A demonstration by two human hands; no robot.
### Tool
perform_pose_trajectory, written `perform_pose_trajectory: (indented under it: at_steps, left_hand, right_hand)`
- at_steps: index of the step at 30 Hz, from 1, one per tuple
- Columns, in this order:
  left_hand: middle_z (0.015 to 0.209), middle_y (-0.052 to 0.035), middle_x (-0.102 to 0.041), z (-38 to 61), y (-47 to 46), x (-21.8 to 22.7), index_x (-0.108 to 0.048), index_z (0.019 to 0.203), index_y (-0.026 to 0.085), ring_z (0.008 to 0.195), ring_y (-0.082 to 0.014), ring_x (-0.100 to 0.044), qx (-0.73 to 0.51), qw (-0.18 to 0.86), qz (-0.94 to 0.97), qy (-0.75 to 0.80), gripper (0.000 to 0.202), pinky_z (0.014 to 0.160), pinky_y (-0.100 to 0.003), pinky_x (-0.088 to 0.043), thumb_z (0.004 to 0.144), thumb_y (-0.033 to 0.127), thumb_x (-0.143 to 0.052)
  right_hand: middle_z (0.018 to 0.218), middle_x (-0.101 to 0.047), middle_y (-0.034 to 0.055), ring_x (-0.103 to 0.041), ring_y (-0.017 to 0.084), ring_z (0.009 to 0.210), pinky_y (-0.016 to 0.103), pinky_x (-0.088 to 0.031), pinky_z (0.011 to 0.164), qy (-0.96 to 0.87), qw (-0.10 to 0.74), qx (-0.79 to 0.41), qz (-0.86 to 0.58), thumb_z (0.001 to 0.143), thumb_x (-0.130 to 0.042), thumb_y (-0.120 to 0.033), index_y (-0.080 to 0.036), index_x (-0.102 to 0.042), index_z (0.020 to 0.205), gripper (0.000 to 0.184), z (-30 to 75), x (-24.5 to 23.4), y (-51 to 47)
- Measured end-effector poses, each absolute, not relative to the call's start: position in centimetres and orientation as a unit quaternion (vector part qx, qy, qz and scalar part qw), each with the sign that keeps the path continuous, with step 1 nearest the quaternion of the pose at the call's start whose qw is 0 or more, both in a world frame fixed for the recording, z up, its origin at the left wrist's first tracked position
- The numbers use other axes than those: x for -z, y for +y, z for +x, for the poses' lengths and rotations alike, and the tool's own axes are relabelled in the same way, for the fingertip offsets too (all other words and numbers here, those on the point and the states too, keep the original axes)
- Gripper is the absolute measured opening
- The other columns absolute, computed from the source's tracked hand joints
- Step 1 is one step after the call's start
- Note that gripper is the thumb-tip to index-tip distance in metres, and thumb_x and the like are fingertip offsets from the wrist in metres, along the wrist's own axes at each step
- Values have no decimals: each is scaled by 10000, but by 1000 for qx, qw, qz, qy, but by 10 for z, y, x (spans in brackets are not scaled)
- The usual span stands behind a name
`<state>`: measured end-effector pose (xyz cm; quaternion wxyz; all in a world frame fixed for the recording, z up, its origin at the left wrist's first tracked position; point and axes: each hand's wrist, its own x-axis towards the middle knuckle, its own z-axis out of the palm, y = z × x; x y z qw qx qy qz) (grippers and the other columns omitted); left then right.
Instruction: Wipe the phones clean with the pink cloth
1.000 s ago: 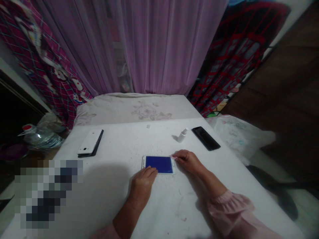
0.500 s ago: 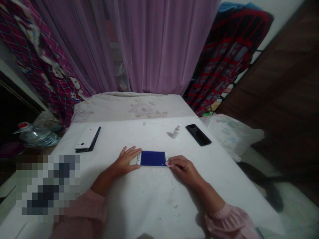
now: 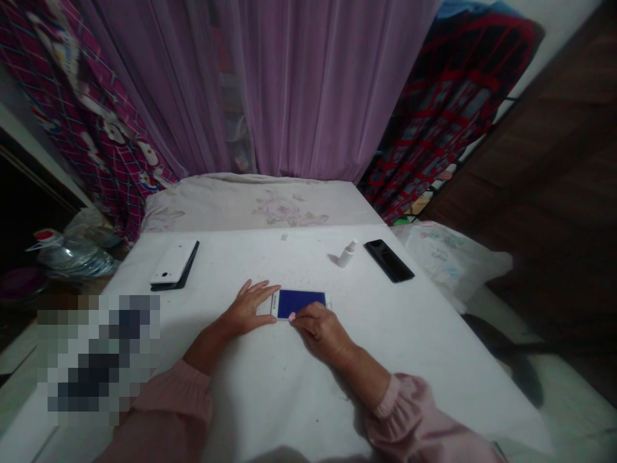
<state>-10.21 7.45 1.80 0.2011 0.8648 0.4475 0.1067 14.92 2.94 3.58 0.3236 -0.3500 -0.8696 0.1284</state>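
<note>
A white smartphone [image 3: 301,297] with a blue screen lies flat and sideways on the white-covered table. My left hand [image 3: 248,310] holds its left end, thumb at the near corner and forefinger at the far corner, the other fingers spread on the cloth. Between the fingertips of my right hand [image 3: 324,331] is pinched a small pink cloth [image 3: 292,316], pressed at the near edge of the screen. That hand covers the phone's near right part. Beyond it stands a small white spray bottle [image 3: 347,254].
A black phone [image 3: 389,260] lies at the table's right edge. On the left, a white phone [image 3: 174,262] rests on a dark one. A plastic bag [image 3: 448,257] is beside the table at right, a large water bottle [image 3: 72,254] at left. Purple curtains [image 3: 308,90] hang behind.
My right hand has moved left along the phone's near edge with the pink cloth, from the right end towards the left. My left hand stays at the phone's left end. The view has shifted slightly.
</note>
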Motion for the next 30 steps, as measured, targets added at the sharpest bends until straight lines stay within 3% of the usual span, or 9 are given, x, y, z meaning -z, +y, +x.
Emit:
perform_pose_trajectory:
  at_steps: [11, 22, 26, 30]
  left_hand:
    - [1464, -87, -484, -101, 73, -24, -352, 1472, 295, 1406, -286, -346, -109, 210, 866, 440, 670, 1157, -556, -127, 874, 429, -623]
    - [1468, -99, -476, -101, 72, -24, -359, 1467, 274, 1399, -296, -359, -108, 192, 865, 450, 660, 1148, -570, -158, 870, 394, -615]
    - [1471, -104, -472, -101, 71, -28, -353, 1470, 264, 1404, -291, -350, -104, 191, 861, 460, 659, 1152, -548, -163, 872, 391, -596]
    - [1490, -111, -444, -98, 69, -31, -333, 1479, 244, 1411, -296, -333, -101, 201, 852, 473, 661, 1152, -555, -157, 873, 372, -566]
  right_hand:
    - [881, -716, 76, -615, 182, 819, 307, -512, 731, -860, 322, -136, -370, 914, -573, -166, -227, -754, 926, 192, 113, -29, 29]
    - [875, -731, 69, -646, 185, 798, 331, -545, 717, -810, 383, -131, -425, 934, -558, -244, -259, -752, 951, 196, 213, -26, 11]
    - [887, -740, 73, -674, 213, 819, 369, -563, 743, -713, 440, -201, -508, 878, -618, -351, -252, -765, 899, 179, 242, -20, 11]
    - [742, -721, 48, -638, 183, 614, 339, -549, 589, -505, 511, -384, -580, 764, -727, -466, -198, -760, 924, 314, 248, -22, 20]
